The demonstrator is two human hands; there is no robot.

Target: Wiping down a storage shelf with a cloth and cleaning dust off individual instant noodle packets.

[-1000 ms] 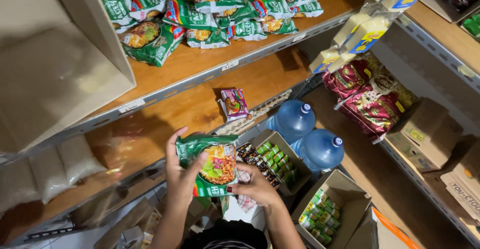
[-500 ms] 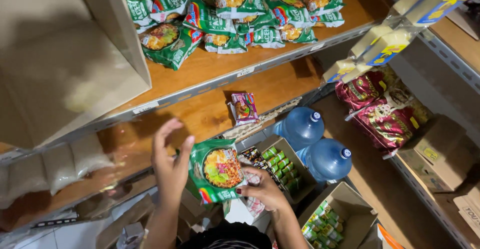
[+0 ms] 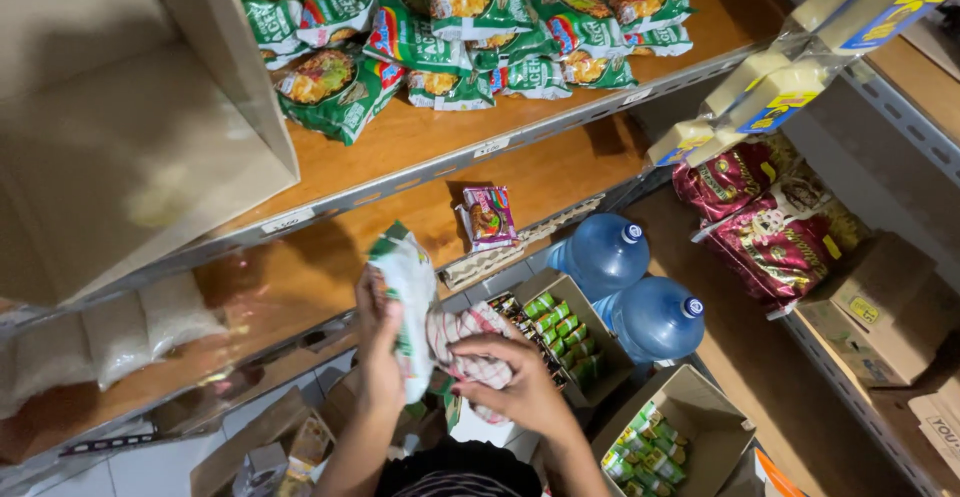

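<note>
One green noodle packet (image 3: 410, 307) is in hand, turned edge-on, the left hand (image 3: 378, 352) wrapped around its back while the right hand (image 3: 515, 382) presses a red-checked cloth (image 3: 470, 352) against its face at 3 o'clock of it; wiping looks under way, not finished. At 12 o'clock, a heap of like green packets (image 3: 450, 32) already lies on the upper wooden shelf (image 3: 420, 142), and one small pink packet (image 3: 488, 215) sits alone on the shelf below. Two blue water jugs (image 3: 630, 287) and open cartons of green sachets (image 3: 565, 332) crowd the floor at 3 o'clock; nothing blocks the shelves.
</note>
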